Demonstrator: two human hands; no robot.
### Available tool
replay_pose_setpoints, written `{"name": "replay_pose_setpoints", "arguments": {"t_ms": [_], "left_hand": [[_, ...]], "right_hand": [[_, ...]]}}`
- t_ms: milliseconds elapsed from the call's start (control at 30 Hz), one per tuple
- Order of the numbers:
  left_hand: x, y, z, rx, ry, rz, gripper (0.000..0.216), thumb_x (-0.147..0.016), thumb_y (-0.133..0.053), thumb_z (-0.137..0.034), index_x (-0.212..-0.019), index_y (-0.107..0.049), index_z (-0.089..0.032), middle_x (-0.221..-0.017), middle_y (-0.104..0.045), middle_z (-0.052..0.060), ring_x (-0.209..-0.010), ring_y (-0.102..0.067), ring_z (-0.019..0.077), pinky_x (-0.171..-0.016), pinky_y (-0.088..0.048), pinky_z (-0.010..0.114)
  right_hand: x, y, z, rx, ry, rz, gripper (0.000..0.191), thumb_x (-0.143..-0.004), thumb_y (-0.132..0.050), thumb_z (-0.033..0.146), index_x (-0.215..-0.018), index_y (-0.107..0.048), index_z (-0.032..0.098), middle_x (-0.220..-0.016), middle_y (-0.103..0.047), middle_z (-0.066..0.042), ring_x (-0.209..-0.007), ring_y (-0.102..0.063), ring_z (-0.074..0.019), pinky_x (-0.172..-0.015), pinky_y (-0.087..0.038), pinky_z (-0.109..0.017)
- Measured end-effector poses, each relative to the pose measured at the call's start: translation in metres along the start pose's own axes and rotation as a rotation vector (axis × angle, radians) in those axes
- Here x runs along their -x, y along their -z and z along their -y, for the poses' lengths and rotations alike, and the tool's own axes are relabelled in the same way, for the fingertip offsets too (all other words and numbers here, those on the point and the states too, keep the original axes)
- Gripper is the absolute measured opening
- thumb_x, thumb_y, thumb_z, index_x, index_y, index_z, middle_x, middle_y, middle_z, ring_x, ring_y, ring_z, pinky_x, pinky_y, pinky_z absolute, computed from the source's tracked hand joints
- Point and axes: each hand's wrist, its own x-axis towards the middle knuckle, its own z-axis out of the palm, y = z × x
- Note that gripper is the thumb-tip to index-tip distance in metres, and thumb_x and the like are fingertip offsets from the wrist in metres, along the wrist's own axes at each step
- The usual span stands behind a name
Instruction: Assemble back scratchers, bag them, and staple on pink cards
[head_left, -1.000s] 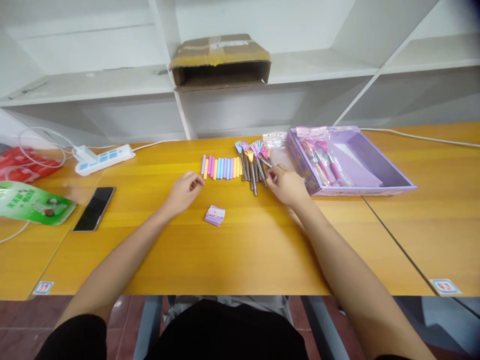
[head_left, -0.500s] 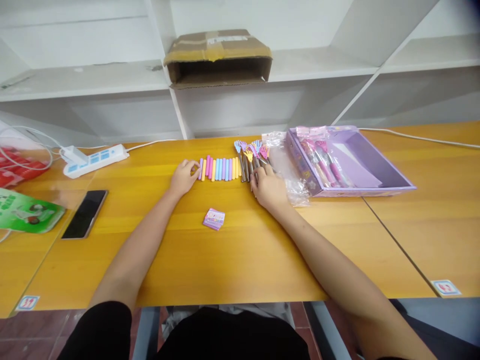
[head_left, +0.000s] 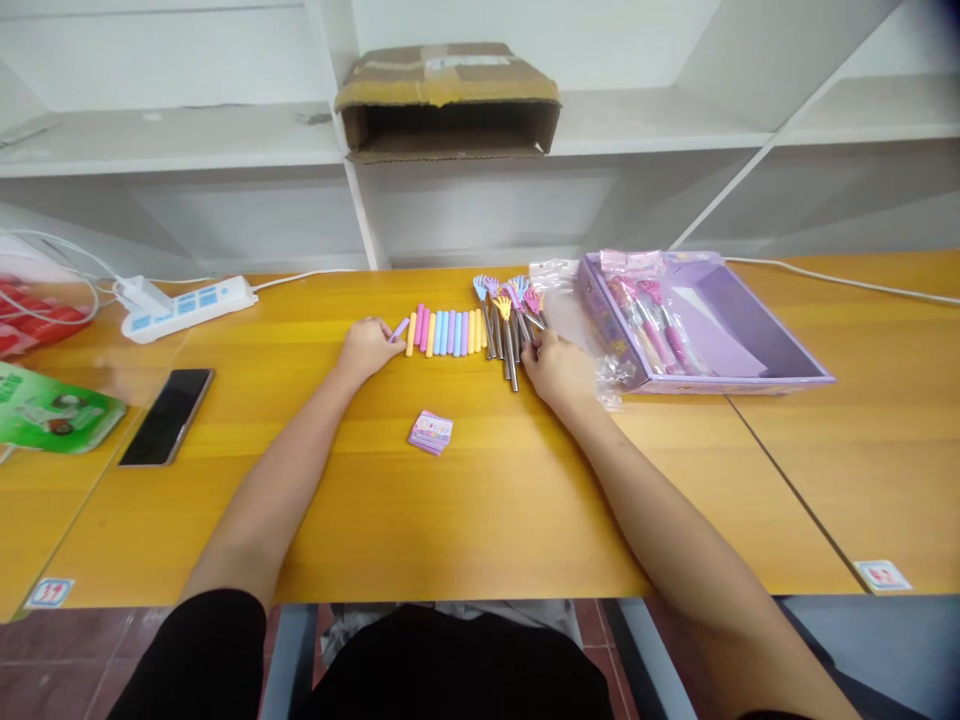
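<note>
Head view: both hands at the wooden table [head_left: 510, 520], one at each end of the small parts.
Left hand [head_left: 366, 348]: narrow pinch on a purple tube [head_left: 398, 329]; tube tilted, far end poking out.
Tube row [head_left: 450, 334]: pastel tubes side by side, just right of the held one, yellow nearest.
Right hand [head_left: 561, 368]: fingers curled at the right edge of the hand-topped rods [head_left: 505, 340]; can't tell if closed on one or only touching.
Rod heap: heads overlapping, shafts pointing toward the person, just beside the row's right end.
Pinch tip: probably best kept light and low on the tube; round sides could roll or slip.
Row tip: raise the tube before swinging it, else yellow neighbour may get knocked.
Rod tip: single one out by its shaft; crowded heads look likely to snag.
Card stack [head_left: 430, 432]: near side of the row, well apart from both hands.
</note>
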Motion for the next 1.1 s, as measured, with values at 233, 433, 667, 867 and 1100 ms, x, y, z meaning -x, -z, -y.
{"name": "replay_pose_setpoints", "arguments": {"t_ms": [233,433,667,867,1100], "left_hand": [[0.038,0.051,-0.005,-0.032,-0.009,0.241,0.011,-0.076,-0.077,-0.032,-0.081,-0.076,-0.022,-0.083,-0.079,0.004,-0.076,-0.07,0.0226,-0.068,-0.046,0.032],[0.145,0.049,-0.024,0.096,-0.24,0.389,0.017,-0.091,-0.07,-0.03,-0.107,-0.07,-0.025,-0.094,-0.081,0.004,-0.076,-0.072,0.0219,-0.067,-0.048,0.032],[0.182,0.041,-0.023,0.363,-0.471,0.315,0.031,-0.113,-0.047,-0.038,-0.136,-0.066,-0.03,-0.132,-0.076,0.008,-0.12,-0.072,0.0247,-0.103,-0.055,0.041],[0.188,0.033,-0.015,0.362,-0.555,0.242,0.033,-0.114,-0.044,-0.033,-0.14,-0.064,-0.026,-0.128,-0.073,0.011,-0.116,-0.07,0.0238,-0.104,-0.055,0.039],[0.199,0.032,-0.013,0.373,-0.607,0.221,0.032,-0.113,-0.045,-0.03,-0.138,-0.064,-0.025,-0.125,-0.071,0.01,-0.116,-0.069,0.0233,-0.103,-0.055,0.038]], "right_hand": [[-0.005,0.006,-0.006,-0.115,-0.071,-0.039,0.034,-0.097,-0.062,0.047,-0.107,-0.076,0.017,-0.093,-0.081,-0.016,-0.087,-0.077,-0.0307,-0.075,-0.052,-0.034],[0.008,0.026,-0.006,-0.773,0.066,-0.205,0.015,-0.084,-0.067,0.035,-0.082,-0.065,0.02,-0.07,-0.068,-0.003,-0.064,-0.062,-0.018,-0.066,-0.046,-0.03],[0.053,0.051,-0.011,-1.376,0.199,-0.137,0.028,-0.095,-0.072,0.051,-0.092,-0.062,0.025,-0.06,-0.039,0.007,-0.051,-0.03,-0.0115,-0.05,-0.024,-0.027],[0.095,0.016,0.005,-1.767,0.176,0.262,0.025,-0.094,-0.076,0.047,-0.098,-0.064,0.025,-0.058,-0.038,0.01,-0.048,-0.025,-0.0094,-0.051,-0.018,-0.026],[0.112,0.012,0.013,-1.78,0.137,0.55,0.028,-0.096,-0.063,0.049,-0.088,-0.065,0.022,-0.051,-0.049,0.006,-0.045,-0.029,-0.0113,-0.048,-0.018,-0.027]]}}
